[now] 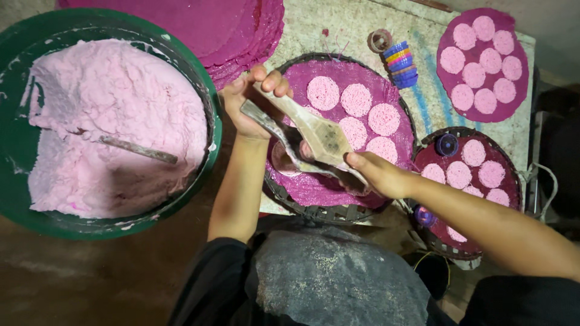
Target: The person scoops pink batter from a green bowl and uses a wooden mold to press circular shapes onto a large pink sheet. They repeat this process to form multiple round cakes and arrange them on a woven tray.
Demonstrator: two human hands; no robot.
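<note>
Left hand (244, 105) fingers pinch a wooden paddle (317, 134); right hand (377, 175) grips a scraper (284, 134) (over the pink-disc tray (314, 212))

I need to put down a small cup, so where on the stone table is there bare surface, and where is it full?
Bare speckled stone table shows between the stacked magenta sheets and the stack of coloured plastic rings, and a strip between the middle round woven tray and the far magenta disc-covered mat. The trays are crowded with pale pink discs.

Basin (18, 145) of dough (115, 121) at left, stick (139, 150) lying in it. 2 baskets (314, 211) to its right carry discs (356, 99); stacked rings (402, 63) on worktop (338, 30) behind.
</note>
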